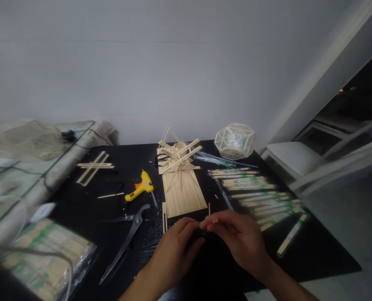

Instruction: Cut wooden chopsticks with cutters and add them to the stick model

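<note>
Black surface (317, 256) in my feed, glossy in places, small crumbs scattered near the tool side. Left: crossed wooden frame (95, 166), lone stick (110, 195), yellow glue gun (141, 187) on its side, metal hand tool (137, 221) with handles spread. Middle: flat row of sticks (184, 194), two thin sticks (163, 214) just beside its left edge. Right: I get wrapped stick packs (251, 184) in a column, one pack apart (292, 235) nearer me, faceted stick frame (227, 144) at the far corner.
</note>
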`<state>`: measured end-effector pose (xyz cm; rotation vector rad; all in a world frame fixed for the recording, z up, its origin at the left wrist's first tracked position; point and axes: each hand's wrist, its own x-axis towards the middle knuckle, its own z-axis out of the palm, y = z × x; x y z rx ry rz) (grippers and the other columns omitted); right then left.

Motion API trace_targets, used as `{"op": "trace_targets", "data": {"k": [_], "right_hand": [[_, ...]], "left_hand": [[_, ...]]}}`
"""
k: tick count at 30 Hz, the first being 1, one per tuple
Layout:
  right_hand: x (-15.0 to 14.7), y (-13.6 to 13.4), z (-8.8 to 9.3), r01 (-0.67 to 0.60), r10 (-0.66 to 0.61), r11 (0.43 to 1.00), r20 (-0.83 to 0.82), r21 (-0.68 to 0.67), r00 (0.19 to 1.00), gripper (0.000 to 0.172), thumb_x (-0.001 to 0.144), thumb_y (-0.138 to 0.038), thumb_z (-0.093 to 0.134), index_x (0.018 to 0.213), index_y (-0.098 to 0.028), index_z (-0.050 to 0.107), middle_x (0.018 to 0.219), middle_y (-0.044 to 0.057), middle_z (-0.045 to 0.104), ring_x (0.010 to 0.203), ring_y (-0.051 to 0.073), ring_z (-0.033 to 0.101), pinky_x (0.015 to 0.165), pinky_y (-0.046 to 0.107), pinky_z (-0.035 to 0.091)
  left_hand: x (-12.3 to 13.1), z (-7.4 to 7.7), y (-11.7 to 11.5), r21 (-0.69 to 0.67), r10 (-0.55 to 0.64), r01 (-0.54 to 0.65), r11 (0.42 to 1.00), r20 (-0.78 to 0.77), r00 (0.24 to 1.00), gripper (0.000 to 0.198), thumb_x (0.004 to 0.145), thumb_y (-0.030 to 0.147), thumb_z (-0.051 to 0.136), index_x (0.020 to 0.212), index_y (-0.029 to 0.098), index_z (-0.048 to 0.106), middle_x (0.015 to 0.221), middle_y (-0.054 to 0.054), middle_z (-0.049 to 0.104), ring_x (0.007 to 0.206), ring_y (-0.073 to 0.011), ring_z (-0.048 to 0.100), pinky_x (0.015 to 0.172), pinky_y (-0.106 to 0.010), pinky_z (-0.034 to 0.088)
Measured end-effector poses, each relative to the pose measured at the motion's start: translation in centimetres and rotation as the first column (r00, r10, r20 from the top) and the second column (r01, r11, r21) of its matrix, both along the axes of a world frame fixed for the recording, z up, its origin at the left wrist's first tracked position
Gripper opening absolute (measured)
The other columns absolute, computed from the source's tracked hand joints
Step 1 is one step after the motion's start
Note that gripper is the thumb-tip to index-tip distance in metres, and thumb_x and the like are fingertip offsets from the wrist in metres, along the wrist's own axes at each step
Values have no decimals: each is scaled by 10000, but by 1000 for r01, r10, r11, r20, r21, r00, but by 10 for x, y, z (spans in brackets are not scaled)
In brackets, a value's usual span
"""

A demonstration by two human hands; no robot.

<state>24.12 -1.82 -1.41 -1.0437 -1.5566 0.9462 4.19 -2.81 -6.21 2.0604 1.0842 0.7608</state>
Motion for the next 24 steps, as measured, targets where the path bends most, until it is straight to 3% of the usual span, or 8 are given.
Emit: {"op": "trace_targets", "data": {"k": [8,12,16,20,24], "right_hand": [[-2,6,-25,-22,22,993,3,-119,1000,191,920,-435,744,911,-256,810,848,27,821,793,200,792,758,276,623],[-9,9,-36,-57,60,987,15,-153,998,271,957,-469,683,926,-219,785,879,49,802,813,198,763,772,277,593],[-14,10,-40,-114,132,981,110,-156,985,351,1014,-483,579,950,-188,757,755,21,717,676,153,659,668,248,520],[-15,10,-37,-226,264,953,190,-200,946,393,1046,-476,515,947,-181,754,722,2,665,671,140,596,654,245,461],[-13,8,-32,-308,373,915,251,-261,893,415,1060,-464,489,884,-182,738,731,-8,643,685,133,584,676,245,437]], "left_hand": [[-12,3,4,-5,27,-27,1000,51,998,225,1014,228,542,1206,263,655,1142,-67,703,1029,-189,694,908,-344,578],[-21,5,4,-17,119,-118,993,100,988,223,1018,280,555,1223,263,641,1091,-59,727,969,-181,700,860,-316,574],[-29,7,5,-14,211,-212,977,166,963,290,1016,338,567,1285,249,630,1037,-71,747,940,-199,712,852,-328,578],[-34,11,5,-35,249,-247,968,212,945,217,1016,383,559,1092,239,703,917,-51,751,823,-184,701,752,-289,566],[-39,7,6,-52,308,-304,951,196,931,273,993,436,588,865,226,706,723,-10,693,655,-150,640,620,-240,512]]}}
